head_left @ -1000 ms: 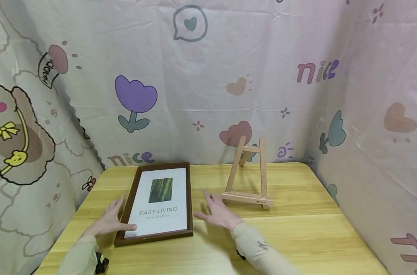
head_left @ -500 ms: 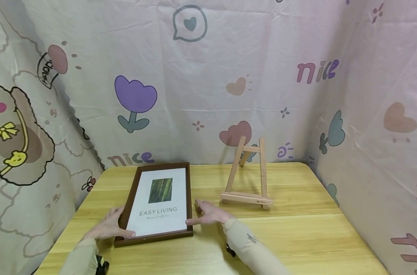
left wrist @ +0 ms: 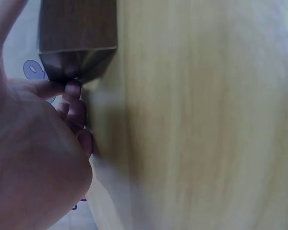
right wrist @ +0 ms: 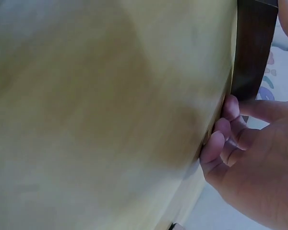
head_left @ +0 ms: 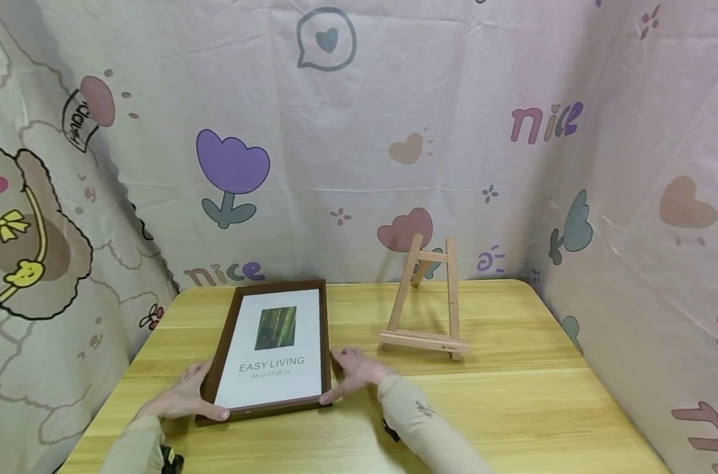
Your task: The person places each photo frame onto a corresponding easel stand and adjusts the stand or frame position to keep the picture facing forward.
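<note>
A brown picture frame (head_left: 270, 392) lies face up on the left part of the table, its white sheet reading EASY LIVING beneath a small green picture. My left hand (head_left: 181, 397) grips the near left corner, thumb over the front rim and fingers along the side. On the opposite side, my right hand (head_left: 359, 373) holds the lower right edge, its thumb by the near corner. The left wrist view has curled fingers (left wrist: 76, 108) against the dark frame corner (left wrist: 79, 28). In the right wrist view, bent fingertips (right wrist: 213, 146) meet the frame's side (right wrist: 254, 52) close to the tabletop.
To the right of the frame stands a small wooden easel (head_left: 425, 340), upright with its ledge facing me. Light wood planks make up the table (head_left: 512, 401). Patterned cloth (head_left: 335, 131) hangs behind the table and at both sides.
My right hand has moved left from beside the frame onto its right edge. The left hand has closed in on the near left corner. Frame and easel keep their places.
</note>
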Demonstrator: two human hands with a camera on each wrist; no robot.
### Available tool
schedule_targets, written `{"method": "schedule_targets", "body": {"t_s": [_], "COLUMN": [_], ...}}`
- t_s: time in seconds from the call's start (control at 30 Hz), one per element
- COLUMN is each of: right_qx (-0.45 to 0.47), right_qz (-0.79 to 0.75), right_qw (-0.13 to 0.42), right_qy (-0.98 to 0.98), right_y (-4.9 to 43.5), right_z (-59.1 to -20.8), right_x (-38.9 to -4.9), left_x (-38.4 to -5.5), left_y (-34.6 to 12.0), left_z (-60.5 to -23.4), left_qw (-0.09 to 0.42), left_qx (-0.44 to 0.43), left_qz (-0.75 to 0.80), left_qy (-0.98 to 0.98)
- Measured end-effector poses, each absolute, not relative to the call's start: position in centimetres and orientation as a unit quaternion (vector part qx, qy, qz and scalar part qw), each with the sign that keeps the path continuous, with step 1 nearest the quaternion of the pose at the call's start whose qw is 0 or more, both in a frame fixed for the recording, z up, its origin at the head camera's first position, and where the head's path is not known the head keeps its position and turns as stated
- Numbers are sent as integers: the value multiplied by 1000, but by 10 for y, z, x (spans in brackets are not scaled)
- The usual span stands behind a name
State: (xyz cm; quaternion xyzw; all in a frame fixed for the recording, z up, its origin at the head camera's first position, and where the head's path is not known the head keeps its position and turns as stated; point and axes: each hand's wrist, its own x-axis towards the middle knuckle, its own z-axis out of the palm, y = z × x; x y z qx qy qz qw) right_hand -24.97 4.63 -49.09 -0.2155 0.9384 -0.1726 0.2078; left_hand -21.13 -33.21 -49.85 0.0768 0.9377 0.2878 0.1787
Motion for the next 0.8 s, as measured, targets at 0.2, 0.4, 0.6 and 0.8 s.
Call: {"method": "schedule_targets", "body": {"t_s": [0.2, 0.4, 0.6, 0.8], "right_qx": [-212, -207, -195, -193], "right_qz": [-198, -212, -227, -239], "right_qw": [211, 215, 220, 224], "right_qy": [933, 930, 928, 925], "right_y": [46, 48, 50, 52], "right_z": [-492, -493, -494, -493], "right_x": [-249, -249, -249, -249], "left_x": [-210, -207, -205, -205], "left_y": [-333, -333, -332, -332], "left_z": [-500, -503, -504, -505], "left_qw": [183, 191, 190, 195], "left_qx": [72, 67, 59, 57], "left_qz": [299, 314, 319, 325], "left_qy": [934, 928, 927, 924]}}
